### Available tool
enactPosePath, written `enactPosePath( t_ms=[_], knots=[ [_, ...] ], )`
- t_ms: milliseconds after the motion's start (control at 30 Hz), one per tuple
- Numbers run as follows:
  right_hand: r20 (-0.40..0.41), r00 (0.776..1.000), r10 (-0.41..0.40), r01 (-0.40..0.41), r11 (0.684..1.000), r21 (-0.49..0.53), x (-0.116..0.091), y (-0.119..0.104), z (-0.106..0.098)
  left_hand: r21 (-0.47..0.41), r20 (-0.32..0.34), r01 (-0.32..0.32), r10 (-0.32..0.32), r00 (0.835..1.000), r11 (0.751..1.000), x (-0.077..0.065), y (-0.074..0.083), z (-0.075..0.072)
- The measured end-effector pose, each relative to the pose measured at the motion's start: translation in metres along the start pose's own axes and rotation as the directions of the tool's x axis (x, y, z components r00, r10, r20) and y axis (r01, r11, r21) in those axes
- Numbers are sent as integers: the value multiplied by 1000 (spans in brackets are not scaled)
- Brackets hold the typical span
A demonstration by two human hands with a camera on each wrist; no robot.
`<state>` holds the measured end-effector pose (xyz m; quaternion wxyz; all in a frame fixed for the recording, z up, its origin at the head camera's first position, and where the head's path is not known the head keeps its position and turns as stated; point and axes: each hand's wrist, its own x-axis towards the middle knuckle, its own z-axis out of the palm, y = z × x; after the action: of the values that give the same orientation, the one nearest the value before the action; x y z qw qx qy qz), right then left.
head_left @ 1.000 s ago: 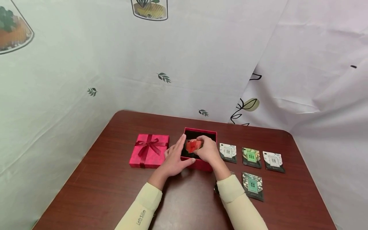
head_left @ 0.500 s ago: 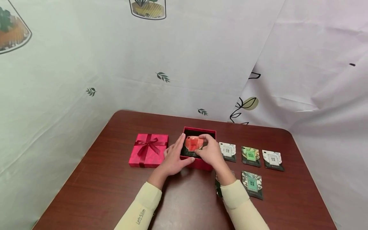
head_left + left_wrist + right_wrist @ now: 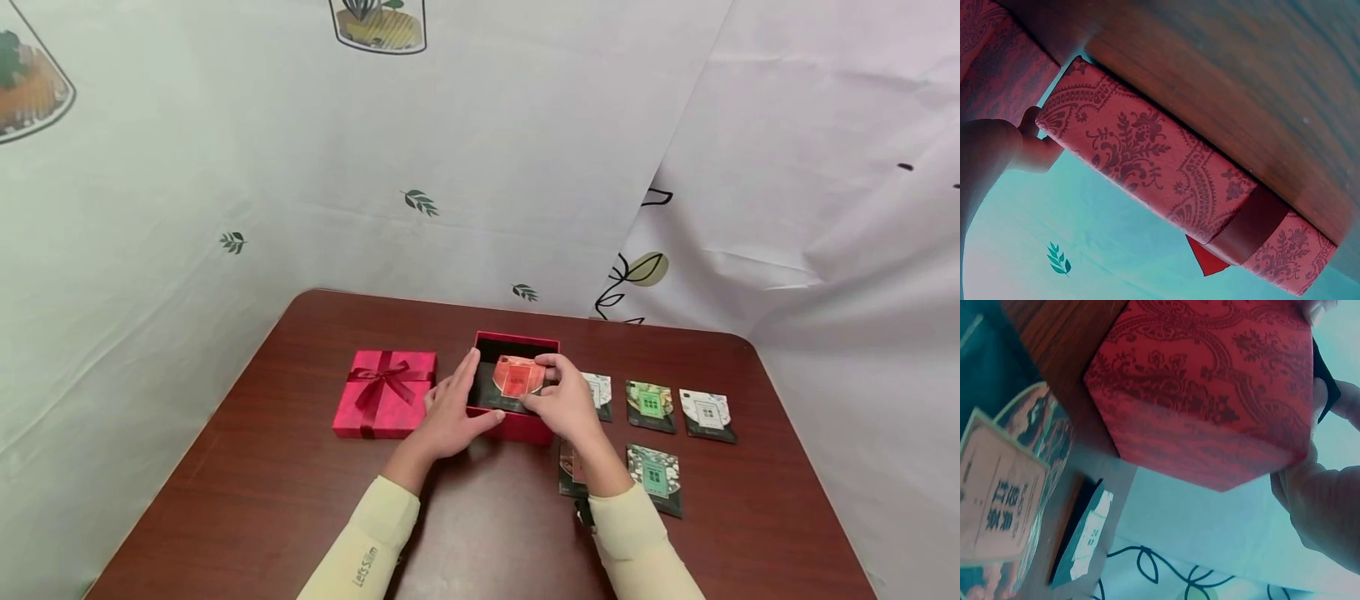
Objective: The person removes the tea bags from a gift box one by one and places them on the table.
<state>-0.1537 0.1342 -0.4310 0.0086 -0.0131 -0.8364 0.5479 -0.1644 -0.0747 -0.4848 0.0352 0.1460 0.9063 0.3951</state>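
Observation:
A red patterned gift box stands lidless, its inside dark. My left hand rests on it, straight fingers along the left wall and thumb at the front rim. With thumb and fingers, my right hand pinches the right edge of a red-and-black tea sachet. The sachet lies over the box opening, face up and slightly tilted. In the right wrist view its black corner sticks out past the box's edge. The bow-tied lid lies left of the box, right by my left fingers in the left wrist view.
Right of the box lie several sachets: a white one partly behind my right hand, a green one, another white one and a teal one. A reddish sachet is partly under my right forearm. A patterned curtain hangs behind the table.
The red sachet has turned from tilted to nearly flat, face up, and shifted slightly right with my right hand. My left hand stays at the box.

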Motion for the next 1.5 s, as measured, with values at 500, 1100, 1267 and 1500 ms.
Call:
enactPosePath(
  t_ms=[500,1100,1267,1500],
  knots=[
    [6,996,85,-85,995,59,-11,12,-27,-13,-4,-9,9,1000,1000,-2,0,-1],
    [54,987,148,-157,966,206,-26,33,-52,-25,-13,-9,9,1000,1000,-4,1,-2],
    [65,987,145,-156,964,217,-30,36,-59,-21,-16,-10,9,1000,1000,-3,1,-2],
    [46,988,144,-151,964,218,-37,40,-74,-17,-9,-15,15,1000,1000,-2,1,-1]
  ],
)
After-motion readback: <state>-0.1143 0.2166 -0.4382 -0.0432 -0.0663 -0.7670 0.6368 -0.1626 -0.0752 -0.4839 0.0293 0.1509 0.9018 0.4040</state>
